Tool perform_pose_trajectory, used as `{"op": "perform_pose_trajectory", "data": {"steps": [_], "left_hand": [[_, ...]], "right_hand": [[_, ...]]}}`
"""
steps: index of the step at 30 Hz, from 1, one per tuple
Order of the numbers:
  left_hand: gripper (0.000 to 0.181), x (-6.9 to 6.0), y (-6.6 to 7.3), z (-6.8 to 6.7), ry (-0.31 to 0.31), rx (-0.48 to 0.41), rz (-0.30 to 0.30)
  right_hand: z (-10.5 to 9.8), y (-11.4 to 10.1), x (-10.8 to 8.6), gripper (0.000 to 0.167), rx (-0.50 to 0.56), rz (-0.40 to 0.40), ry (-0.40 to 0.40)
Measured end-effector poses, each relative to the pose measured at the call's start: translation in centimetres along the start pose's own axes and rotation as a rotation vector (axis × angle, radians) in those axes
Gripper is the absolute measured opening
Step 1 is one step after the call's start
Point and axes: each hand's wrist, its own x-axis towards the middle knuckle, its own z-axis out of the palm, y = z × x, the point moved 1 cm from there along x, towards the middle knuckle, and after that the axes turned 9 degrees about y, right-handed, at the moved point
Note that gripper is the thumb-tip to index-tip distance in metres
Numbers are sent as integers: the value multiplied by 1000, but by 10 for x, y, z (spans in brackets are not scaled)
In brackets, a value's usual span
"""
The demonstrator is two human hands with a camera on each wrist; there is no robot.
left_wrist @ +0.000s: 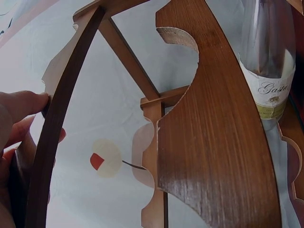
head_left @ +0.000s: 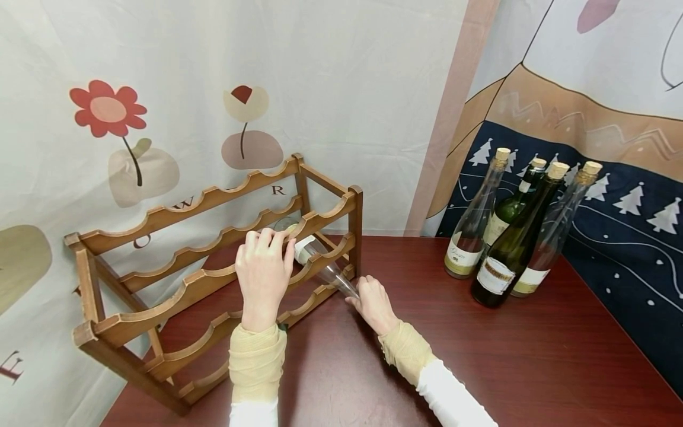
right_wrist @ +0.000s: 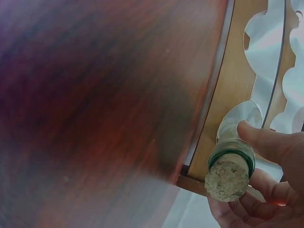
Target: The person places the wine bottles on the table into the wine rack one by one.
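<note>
A wooden wine rack (head_left: 213, 279) with scalloped rails stands on the table. My left hand (head_left: 265, 267) grips its upper front rail; the left wrist view shows the thumb (left_wrist: 23, 104) on one side of a rail and fingertips on the other. A clear glass bottle (head_left: 328, 270) lies through the rack's right end, neck toward me, its white and green label (left_wrist: 273, 95) showing in the left wrist view. My right hand (head_left: 374, 302) holds it by the neck. Its cork (right_wrist: 228, 178) faces the right wrist camera. A small dark green thing (head_left: 283, 326) shows beside my left wrist, mostly hidden.
Several corked bottles stand together on the right, among them a dark green bottle (head_left: 504, 267) and a clear bottle (head_left: 466, 252). The reddish-brown table (head_left: 405, 367) reaches back to a printed cloth (head_left: 363, 89) hanging behind the rack.
</note>
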Motion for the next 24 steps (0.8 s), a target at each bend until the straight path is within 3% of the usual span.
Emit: {"op": "perform_pose_trajectory", "data": {"steps": [24], "left_hand": [[22,0,0,0,4,2,-2]], "right_hand": [[1,3,5,26,76,84,-131]]}}
